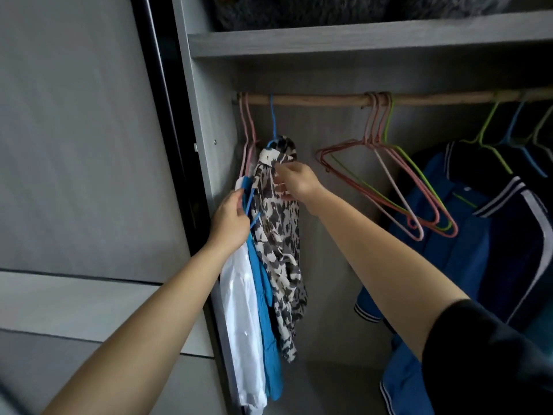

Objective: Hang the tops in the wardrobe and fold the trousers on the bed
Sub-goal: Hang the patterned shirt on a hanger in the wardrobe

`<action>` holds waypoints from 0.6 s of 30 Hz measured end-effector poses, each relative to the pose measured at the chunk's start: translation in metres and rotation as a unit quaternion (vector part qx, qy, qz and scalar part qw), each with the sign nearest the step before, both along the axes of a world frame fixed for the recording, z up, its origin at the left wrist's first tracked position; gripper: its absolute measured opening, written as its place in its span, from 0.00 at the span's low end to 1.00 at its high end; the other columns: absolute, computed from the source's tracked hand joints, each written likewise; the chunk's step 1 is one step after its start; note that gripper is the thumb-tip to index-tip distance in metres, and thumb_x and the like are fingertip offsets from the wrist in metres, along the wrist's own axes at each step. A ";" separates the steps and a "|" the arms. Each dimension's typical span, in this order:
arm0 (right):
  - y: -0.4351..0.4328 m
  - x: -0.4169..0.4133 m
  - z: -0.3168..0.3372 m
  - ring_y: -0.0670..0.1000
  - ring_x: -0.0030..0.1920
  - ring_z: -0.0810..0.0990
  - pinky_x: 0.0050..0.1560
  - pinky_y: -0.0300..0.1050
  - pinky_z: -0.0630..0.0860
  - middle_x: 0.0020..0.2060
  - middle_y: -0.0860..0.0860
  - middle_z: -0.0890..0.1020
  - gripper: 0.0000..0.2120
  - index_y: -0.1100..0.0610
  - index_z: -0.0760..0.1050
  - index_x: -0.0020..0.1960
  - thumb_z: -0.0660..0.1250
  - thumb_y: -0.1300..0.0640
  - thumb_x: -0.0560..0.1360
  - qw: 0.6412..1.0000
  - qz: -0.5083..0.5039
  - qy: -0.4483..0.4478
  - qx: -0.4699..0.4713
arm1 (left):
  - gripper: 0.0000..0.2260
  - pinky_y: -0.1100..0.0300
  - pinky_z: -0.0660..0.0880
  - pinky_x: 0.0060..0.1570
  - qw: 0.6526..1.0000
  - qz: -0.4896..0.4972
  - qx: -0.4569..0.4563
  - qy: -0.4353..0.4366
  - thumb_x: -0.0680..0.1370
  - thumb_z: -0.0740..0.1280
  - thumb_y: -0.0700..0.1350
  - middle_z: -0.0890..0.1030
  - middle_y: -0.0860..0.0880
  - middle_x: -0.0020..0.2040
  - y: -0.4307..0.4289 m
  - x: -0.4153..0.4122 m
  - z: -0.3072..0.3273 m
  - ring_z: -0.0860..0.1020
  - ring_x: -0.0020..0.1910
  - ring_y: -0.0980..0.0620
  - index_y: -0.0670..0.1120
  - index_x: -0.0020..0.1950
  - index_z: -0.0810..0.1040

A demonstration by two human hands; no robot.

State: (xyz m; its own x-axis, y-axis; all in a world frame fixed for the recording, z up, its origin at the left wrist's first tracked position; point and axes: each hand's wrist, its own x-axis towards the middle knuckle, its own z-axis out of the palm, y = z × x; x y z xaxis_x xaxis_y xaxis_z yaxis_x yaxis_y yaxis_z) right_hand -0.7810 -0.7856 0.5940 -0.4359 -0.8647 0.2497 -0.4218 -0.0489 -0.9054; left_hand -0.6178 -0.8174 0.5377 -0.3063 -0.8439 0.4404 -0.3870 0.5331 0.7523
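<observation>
A black-and-cream patterned top (279, 241) hangs on a blue hanger (273, 121) hooked over the wooden rail (317, 100) at the wardrobe's left end. My right hand (294, 181) pinches the top's fabric just below the collar. My left hand (230, 220) grips the lower end of the blue hanger beside the top. A bright blue top (266, 319) and a white top (239, 310) hang directly left of the patterned one on pink hangers. No trousers or bed are in view.
Several bare pink hangers and a green one (389, 181) hang mid-rail. Blue and navy striped jackets (478, 223) fill the right side. A shelf (359, 40) with a grey furry item sits above. The wardrobe's left wall and dark door frame (167, 115) are close by.
</observation>
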 end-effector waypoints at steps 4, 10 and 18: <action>0.055 -0.005 -0.027 0.51 0.48 0.77 0.49 0.44 0.71 0.53 0.56 0.83 0.20 0.61 0.77 0.60 0.58 0.47 0.83 0.983 -0.091 0.156 -0.036 | 0.19 0.52 0.56 0.77 0.989 0.042 -0.144 -0.003 0.84 0.57 0.41 0.64 0.43 0.77 0.028 0.005 -0.010 0.59 0.78 0.46 0.41 0.75 0.68; 0.175 -0.013 -0.130 0.50 0.60 0.76 0.52 0.49 0.75 0.64 0.49 0.74 0.19 0.50 0.67 0.71 0.54 0.44 0.84 0.942 -0.213 0.260 -0.014 | 0.16 0.45 0.63 0.72 0.976 0.003 -0.217 0.034 0.82 0.61 0.39 0.69 0.38 0.74 0.097 -0.007 -0.062 0.67 0.74 0.40 0.37 0.69 0.74; 0.349 -0.001 -0.235 0.56 0.70 0.71 0.67 0.52 0.71 0.71 0.55 0.72 0.23 0.58 0.68 0.74 0.63 0.50 0.82 0.892 -0.310 0.317 0.085 | 0.19 0.39 0.65 0.69 0.979 -0.107 -0.148 -0.095 0.81 0.61 0.47 0.68 0.40 0.75 0.227 -0.022 -0.170 0.67 0.73 0.39 0.42 0.71 0.73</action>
